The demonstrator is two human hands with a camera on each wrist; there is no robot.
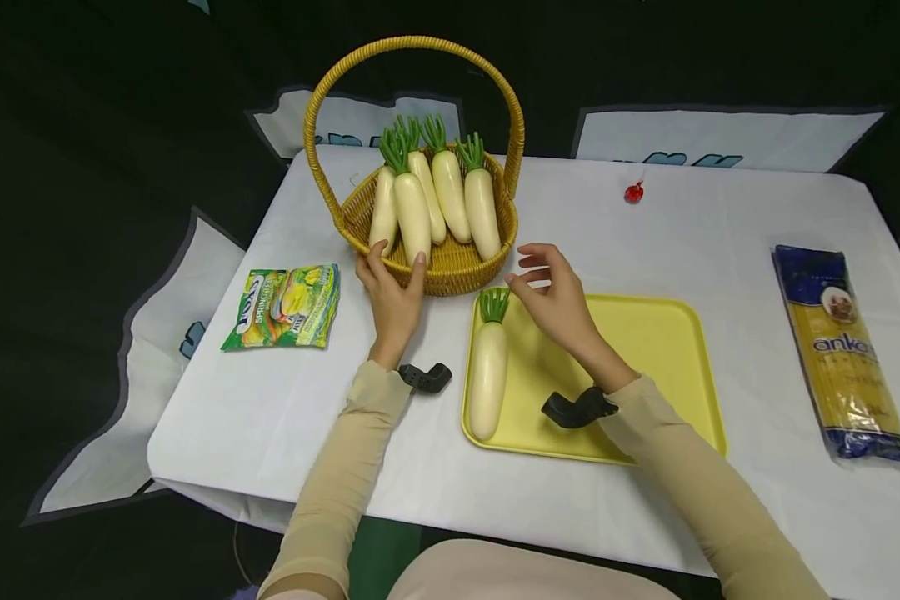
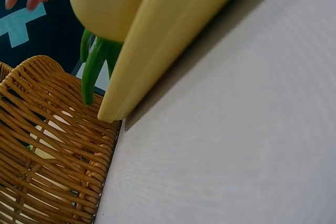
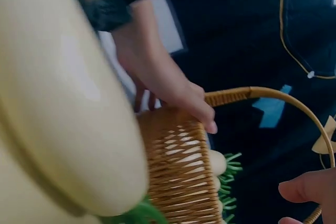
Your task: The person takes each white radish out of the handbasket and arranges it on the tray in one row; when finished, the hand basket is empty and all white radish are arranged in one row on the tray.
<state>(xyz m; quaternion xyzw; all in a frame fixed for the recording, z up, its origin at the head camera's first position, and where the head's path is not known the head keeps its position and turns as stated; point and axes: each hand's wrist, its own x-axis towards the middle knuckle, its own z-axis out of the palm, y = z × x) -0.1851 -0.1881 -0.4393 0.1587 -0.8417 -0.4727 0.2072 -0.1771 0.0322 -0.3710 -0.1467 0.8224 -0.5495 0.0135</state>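
A wicker basket (image 1: 457,280) with a tall arched handle holds several white radishes (image 1: 412,212), their green tops leaning on the back rim. My left hand (image 1: 393,304) grips the basket's front left rim; in the right wrist view its thumb lies over the rim. My right hand (image 1: 555,304) hovers over the tray near the basket's right side, fingers loosely bent with nothing between them. One more white radish (image 1: 489,379) lies lengthwise along the left side of the yellow tray (image 1: 645,333), green top towards the basket. That radish (image 3: 68,87) looms large in the right wrist view.
Left of the basket lies a green candy bag (image 1: 285,307). A small red wrapped candy (image 1: 633,192) sits towards the back, and a pack of spaghetti (image 1: 843,350) lies at the far right. White cloth covers the table (image 1: 232,433).
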